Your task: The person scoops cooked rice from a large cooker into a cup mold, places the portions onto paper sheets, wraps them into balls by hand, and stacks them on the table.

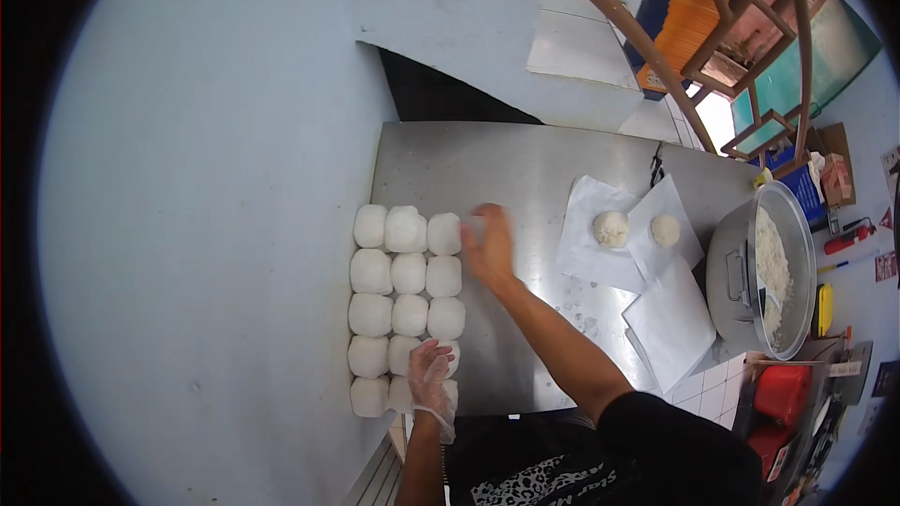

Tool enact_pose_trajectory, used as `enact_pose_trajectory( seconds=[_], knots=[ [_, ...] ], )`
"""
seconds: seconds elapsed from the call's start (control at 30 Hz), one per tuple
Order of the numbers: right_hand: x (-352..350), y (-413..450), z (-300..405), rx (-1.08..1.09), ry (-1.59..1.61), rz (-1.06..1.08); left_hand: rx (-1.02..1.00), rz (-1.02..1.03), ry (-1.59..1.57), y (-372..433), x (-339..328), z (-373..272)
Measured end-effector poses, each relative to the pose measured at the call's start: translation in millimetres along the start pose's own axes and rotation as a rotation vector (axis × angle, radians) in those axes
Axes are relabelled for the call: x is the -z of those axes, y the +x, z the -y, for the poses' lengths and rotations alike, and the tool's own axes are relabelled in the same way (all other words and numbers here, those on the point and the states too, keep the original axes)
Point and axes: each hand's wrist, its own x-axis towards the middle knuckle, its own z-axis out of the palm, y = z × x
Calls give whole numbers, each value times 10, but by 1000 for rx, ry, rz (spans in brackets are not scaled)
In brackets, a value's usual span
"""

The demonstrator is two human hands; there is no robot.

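White paper-wrapped rice packets (410,315) stand side by side in three columns against the wall, on the left end of a steel table. My left hand (430,376), in a clear plastic glove, is over the packets at the near right corner, its fingers loosely spread. At the far right corner, my bare right hand (490,242) is blurred, fingers apart, beside a wrapped packet (444,234). Whether its fingertips touch the paper I cannot tell. Further right, two mounds of rice, one (611,229) left and one (665,230) right, sit on white paper sheets.
A stack of white paper (671,323) lies near the table's front edge. To its right stands a large metal pot (728,281) of cooked rice (772,267). The pale blue wall (232,225) bounds the steel table (506,154) on the left. Brown metal grillwork (633,35) rises behind.
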Motion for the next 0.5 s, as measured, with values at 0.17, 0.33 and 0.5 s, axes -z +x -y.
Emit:
enact_pose_trajectory(
  seconds=[0.17, 0.33, 0.5],
  knots=[
    [1034, -893, -859, -227, -641, -107, -73, 95, 90, -14, -363, 75],
    [1704, -1863, -812, -36, -615, 504, -658, 135, 1305, -145, -818, 247],
    [2420, -2556, -780, 34, -550, 699, -812, 328, 1595, -193, -996, 567]
  ],
)
